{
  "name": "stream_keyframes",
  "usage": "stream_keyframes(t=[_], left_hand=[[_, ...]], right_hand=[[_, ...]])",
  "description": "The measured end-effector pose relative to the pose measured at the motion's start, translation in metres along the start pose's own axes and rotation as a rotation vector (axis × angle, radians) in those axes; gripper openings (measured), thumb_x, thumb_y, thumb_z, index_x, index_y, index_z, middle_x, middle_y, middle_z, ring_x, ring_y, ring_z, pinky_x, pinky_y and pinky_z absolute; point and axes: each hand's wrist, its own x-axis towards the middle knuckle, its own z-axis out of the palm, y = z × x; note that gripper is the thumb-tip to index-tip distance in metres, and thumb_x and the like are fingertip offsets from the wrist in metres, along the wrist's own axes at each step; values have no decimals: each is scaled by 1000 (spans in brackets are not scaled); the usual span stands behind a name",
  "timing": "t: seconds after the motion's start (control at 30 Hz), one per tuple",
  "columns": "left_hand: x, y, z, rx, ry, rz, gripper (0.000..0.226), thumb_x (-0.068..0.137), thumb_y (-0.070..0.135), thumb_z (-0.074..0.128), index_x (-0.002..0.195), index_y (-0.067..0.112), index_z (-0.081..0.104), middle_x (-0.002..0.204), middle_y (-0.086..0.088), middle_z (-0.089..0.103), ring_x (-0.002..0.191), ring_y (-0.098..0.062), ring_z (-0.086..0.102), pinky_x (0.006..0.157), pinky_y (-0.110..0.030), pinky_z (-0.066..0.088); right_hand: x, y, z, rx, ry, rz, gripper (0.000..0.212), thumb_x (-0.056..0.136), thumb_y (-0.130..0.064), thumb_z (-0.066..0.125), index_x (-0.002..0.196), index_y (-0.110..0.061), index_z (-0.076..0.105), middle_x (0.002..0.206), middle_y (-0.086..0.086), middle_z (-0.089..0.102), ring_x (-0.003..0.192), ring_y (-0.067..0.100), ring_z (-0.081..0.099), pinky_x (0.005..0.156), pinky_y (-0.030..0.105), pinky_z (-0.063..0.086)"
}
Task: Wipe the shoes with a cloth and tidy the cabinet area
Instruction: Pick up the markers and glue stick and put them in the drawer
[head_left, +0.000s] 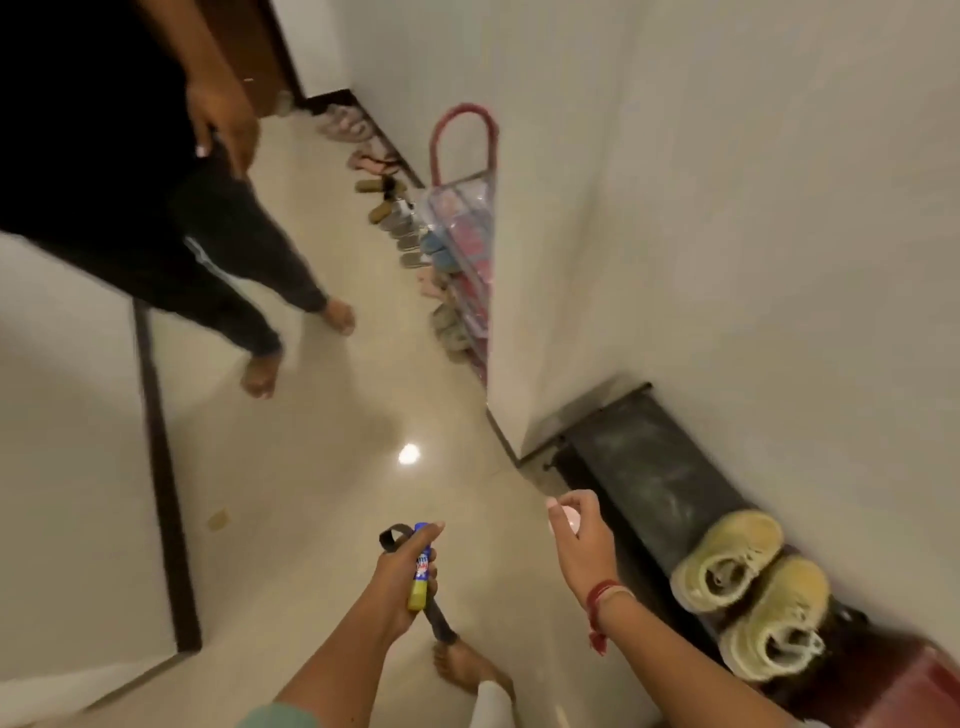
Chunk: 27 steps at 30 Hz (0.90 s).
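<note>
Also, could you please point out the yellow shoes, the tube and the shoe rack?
Shoes (748, 535): head view, toe of the farther shoe.
Tube (422, 566): head view, its printed label.
Rack (460, 208): head view, its clear cover.

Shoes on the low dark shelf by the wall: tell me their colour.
The shoes are pale yellow-green; the head view shows them.

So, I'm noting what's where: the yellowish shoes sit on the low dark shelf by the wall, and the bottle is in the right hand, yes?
No: the head view shows the bottle in the left hand, not the right hand, which pinches a small pale thing. The yellowish shoes do sit on the low dark shelf by the wall.
</note>
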Motion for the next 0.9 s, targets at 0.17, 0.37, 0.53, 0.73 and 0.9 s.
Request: stream_keyframes(t=[0.17,0.37,0.53,0.73,0.9], left_hand=[[-34,-61,77,236,-204,-88,33,69,33,80,77,8,61,64,-5,58,49,-13,50,49,-24,47],[-77,-157,158,521,-347,-270,36,76,34,72,94,4,64,69,-8,60,51,-14,51,42,-22,47],[-87,-233,207,761,-451,-438,37,76,36,72,90,3,66,70,-8,60,53,-15,52,44,-22,45],[-96,-309,228,944,-566,-522,27,90,28,58,86,2,64,68,-8,57,48,-15,50,39,-21,43],[-103,-376,226,956,-543,-533,26,89,18,48,97,-1,65,65,-8,57,46,-15,49,38,-21,40]], right_hand=[[-52,55,-83,146,220,110,15,88,-33,60,88,-26,47,82,-5,56,74,16,57,66,30,49],[-142,150,-163,318,441,361,16,79,-38,66,79,-34,51,72,-1,60,60,21,56,60,38,52],[-210,210,-186,543,632,569,10,85,-16,62,81,-21,54,74,8,56,57,20,51,46,28,45],[-285,271,-203,740,808,781,16,83,-5,64,93,-12,55,81,10,53,58,18,50,41,20,44],[-338,334,-211,665,921,965,30,74,6,64,95,-14,55,102,19,55,78,25,55,63,32,49]])
